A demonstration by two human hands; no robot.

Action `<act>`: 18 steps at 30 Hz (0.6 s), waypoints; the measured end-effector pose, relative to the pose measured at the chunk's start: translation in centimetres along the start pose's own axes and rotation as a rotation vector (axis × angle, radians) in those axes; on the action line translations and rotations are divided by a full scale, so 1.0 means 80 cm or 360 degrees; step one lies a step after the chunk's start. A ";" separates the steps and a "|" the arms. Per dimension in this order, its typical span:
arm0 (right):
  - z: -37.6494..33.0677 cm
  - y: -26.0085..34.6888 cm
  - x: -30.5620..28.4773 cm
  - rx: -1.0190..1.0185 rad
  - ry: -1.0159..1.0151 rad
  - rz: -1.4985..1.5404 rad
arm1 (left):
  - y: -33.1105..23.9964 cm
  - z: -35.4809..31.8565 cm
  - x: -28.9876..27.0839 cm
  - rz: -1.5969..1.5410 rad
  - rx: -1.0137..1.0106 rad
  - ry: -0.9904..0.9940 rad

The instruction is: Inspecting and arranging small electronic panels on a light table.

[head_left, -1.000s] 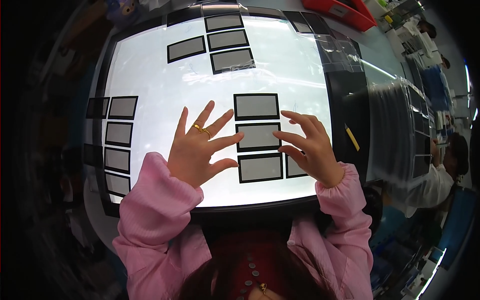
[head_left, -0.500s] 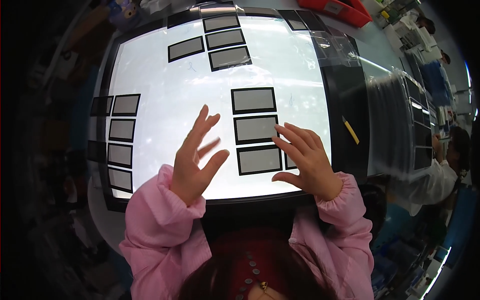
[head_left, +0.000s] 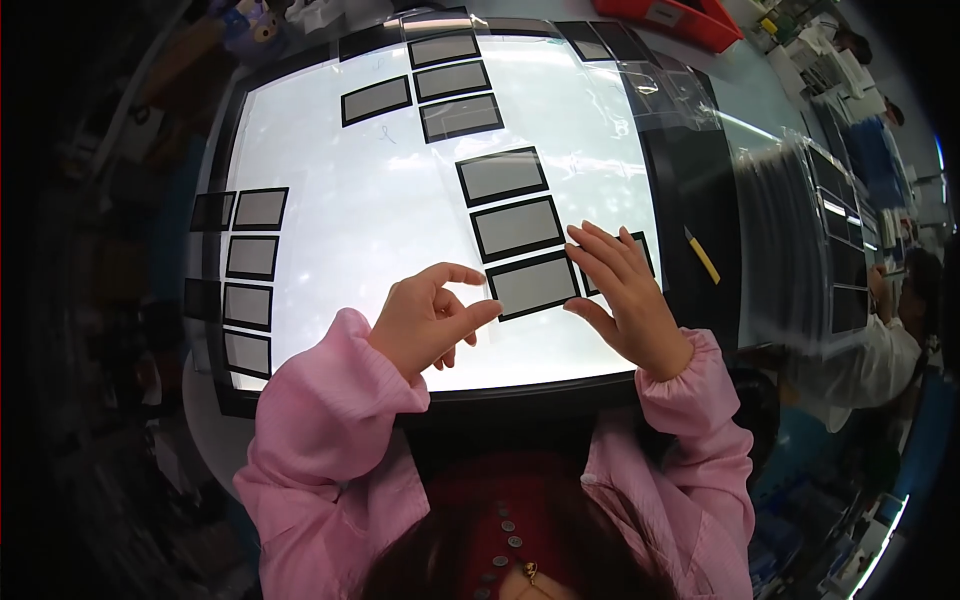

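A clear film sheet with black-bordered grey panels (head_left: 515,228) lies tilted on a lit white light table (head_left: 340,230). At the sheet's left edge is my left hand (head_left: 425,318), its thumb and forefinger apart beside the lowest panel and its other fingers curled beneath. Whether the fingertips touch the film cannot be made out. My right hand (head_left: 632,305) rests over the right side of the sheet, fingers stretched out and thumb spread, partly covering another framed panel (head_left: 643,255).
More framed panels lie at the table's left edge (head_left: 252,258) and far side (head_left: 452,80). A yellow-handled cutter (head_left: 703,256) rests on the black right border. Beyond it stands a stack of clear sheets (head_left: 790,250). A red tray (head_left: 690,22) sits at the back; a person works at far right.
The film sheet has turned anticlockwise and shifted slightly away from me. My left hand has come down and right to its edge, fingers bending. My right hand has shifted slightly away.
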State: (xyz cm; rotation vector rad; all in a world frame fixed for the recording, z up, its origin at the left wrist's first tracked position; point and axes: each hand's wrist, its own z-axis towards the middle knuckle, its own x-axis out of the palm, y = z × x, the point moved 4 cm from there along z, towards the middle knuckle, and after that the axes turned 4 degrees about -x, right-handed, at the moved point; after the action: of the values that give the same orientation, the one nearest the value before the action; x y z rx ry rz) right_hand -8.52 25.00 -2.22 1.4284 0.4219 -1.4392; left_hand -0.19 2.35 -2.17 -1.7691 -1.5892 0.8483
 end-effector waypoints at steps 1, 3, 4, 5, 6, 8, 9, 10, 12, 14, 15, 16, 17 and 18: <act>0.000 0.001 -0.001 0.0009 -0.0016 0.0016 | -0.004 0.003 0.000 0.0101 -0.0054 0.0012; 0.000 0.002 -0.003 -0.0019 -0.0098 0.0019 | -0.006 0.006 0.003 0.0213 -0.0111 0.0030; 0.000 0.004 -0.004 -0.0043 -0.0176 0.0025 | -0.002 0.009 0.006 0.0215 -0.0106 0.0028; 0.001 0.010 -0.004 -0.0046 -0.0180 0.0023 | 0.004 0.012 0.009 0.0145 -0.0028 0.0028; 0.003 0.021 -0.004 -0.0079 -0.0233 0.0061 | 0.008 0.014 0.012 0.0076 0.0050 0.0028; 0.009 0.040 0.001 -0.0129 -0.0313 0.0065 | 0.012 0.018 0.017 -0.0031 0.0125 0.0084; 0.014 0.050 0.002 -0.0103 -0.0327 0.0015 | 0.013 0.020 0.019 -0.0135 0.0193 0.0095; 0.019 0.058 0.001 -0.0077 -0.0341 -0.0036 | 0.013 0.021 0.021 -0.0238 0.0260 0.0106; 0.029 0.067 0.003 -0.0027 -0.0352 -0.0087 | 0.016 0.024 0.022 -0.0291 0.0276 0.0122; 0.035 0.070 0.003 0.0023 -0.0364 -0.0141 | 0.015 0.026 0.022 -0.0373 0.0320 0.0103; 0.038 0.071 0.004 0.0046 -0.0342 -0.0133 | 0.013 0.026 0.022 -0.0371 0.0325 0.0105; 0.039 0.070 0.003 0.0069 -0.0319 -0.0126 | 0.011 0.025 0.021 -0.0324 0.0288 0.0103; 0.039 0.070 0.001 0.0070 -0.0318 -0.0131 | 0.009 0.024 0.022 -0.0279 0.0250 0.0104; 0.040 0.069 0.000 0.0053 -0.0302 -0.0108 | 0.006 0.023 0.023 -0.0282 0.0255 0.0109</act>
State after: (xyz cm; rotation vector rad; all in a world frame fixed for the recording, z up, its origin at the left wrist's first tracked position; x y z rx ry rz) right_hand -5.69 20.11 0.73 1.2999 0.3299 -1.6269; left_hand -1.20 4.15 -3.78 -1.5063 -1.5614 0.7980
